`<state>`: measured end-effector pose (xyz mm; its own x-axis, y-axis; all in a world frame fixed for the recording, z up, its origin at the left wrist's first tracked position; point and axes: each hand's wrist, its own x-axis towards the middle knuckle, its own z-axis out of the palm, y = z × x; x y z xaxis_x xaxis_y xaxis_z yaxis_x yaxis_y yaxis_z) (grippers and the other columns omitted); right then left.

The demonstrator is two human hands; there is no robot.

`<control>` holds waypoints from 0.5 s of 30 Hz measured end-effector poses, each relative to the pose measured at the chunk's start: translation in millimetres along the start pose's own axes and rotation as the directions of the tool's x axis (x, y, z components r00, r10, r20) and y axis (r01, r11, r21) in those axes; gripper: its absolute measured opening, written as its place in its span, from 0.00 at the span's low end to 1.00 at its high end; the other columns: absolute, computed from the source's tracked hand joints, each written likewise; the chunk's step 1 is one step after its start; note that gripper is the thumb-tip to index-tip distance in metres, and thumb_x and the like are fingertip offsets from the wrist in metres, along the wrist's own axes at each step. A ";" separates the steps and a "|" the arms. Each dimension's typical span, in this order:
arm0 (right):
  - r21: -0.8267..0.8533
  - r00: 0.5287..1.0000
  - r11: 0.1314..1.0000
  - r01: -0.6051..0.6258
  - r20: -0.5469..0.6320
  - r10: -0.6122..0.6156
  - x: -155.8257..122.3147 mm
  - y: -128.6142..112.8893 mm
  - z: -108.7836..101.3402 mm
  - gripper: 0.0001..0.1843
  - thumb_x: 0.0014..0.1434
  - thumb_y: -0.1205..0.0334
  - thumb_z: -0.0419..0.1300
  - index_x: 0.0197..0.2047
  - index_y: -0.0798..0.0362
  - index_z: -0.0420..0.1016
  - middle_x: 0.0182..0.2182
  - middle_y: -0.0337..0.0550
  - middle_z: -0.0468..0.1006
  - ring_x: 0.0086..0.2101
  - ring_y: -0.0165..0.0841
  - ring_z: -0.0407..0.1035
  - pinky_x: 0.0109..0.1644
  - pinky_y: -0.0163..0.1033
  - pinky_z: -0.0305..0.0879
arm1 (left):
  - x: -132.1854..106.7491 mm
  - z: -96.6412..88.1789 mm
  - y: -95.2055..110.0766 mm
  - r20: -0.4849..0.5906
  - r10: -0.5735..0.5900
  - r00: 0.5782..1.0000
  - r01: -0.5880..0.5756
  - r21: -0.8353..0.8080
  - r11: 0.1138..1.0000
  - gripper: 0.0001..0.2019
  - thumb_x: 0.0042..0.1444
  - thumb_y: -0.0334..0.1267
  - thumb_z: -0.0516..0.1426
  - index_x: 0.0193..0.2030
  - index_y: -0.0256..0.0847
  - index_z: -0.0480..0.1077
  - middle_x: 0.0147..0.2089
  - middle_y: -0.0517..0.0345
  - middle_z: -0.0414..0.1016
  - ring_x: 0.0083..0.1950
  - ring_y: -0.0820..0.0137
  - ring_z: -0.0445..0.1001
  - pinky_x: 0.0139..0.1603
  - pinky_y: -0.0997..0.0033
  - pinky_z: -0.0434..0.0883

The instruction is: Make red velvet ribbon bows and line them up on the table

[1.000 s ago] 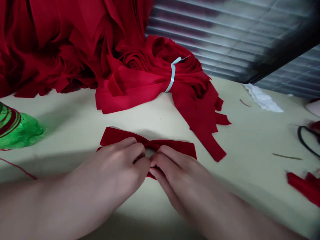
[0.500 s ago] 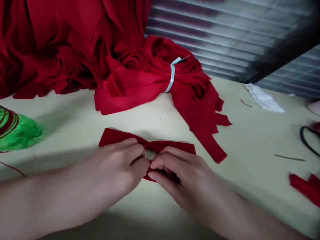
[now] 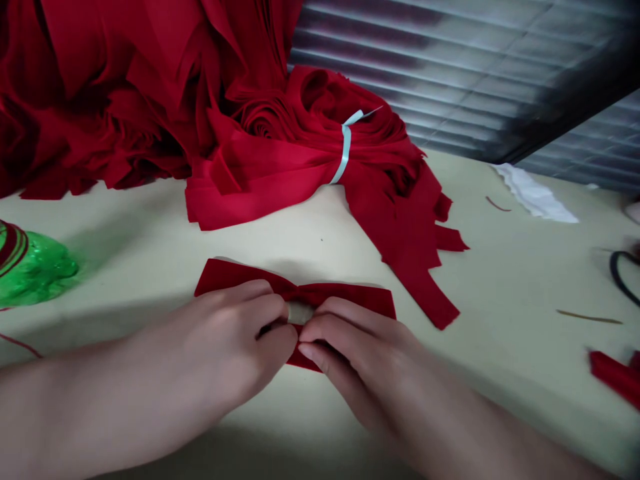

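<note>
My left hand is closed, its thumb and fingers pinching red fabric close to my right fingertips. From the right, my right hand pinches the same fabric, and its fingertips almost meet my left thumb. Only a small part of that fabric shows below the fingers. Just beyond the knuckles lies a red fabric bow shape, gathered at its middle with wide ends to both sides. A gap of table shows between it and the pinched fabric. Whether the two are one piece is hidden by my hands.
A bundle of red fabric strips tied with a pale band lies behind, against a large red fabric heap. At the left is a green plastic bottle wound with red cord. White scrap and red fabric lie right.
My hands stay at nearly the same place, with the right fingers shifted slightly on the fabric. A little more red cloth shows below the fingertips. The view has moved slightly.
</note>
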<state>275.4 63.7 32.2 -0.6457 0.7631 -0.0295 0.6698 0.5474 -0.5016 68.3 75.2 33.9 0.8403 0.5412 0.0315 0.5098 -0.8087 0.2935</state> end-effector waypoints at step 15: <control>0.065 0.999 0.998 -0.027 -0.030 0.029 2.8 2.3 1.5 0.11 0.62 0.72 0.53 0.30 0.53 0.71 0.29 0.38 0.70 0.27 0.30 0.67 0.30 0.35 0.66 | -2.0 8.6 6.9 -0.031 -0.087 0.996 0.086 -0.043 0.995 0.06 0.55 0.26 0.53 0.35 0.40 0.67 0.35 0.57 0.67 0.36 0.65 0.65 0.35 0.67 0.67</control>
<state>274.5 66.6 29.7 -0.6147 0.7886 -0.0185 0.6620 0.5030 -0.5557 71.8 66.6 27.6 0.7863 0.6168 0.0356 0.5717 -0.7483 0.3364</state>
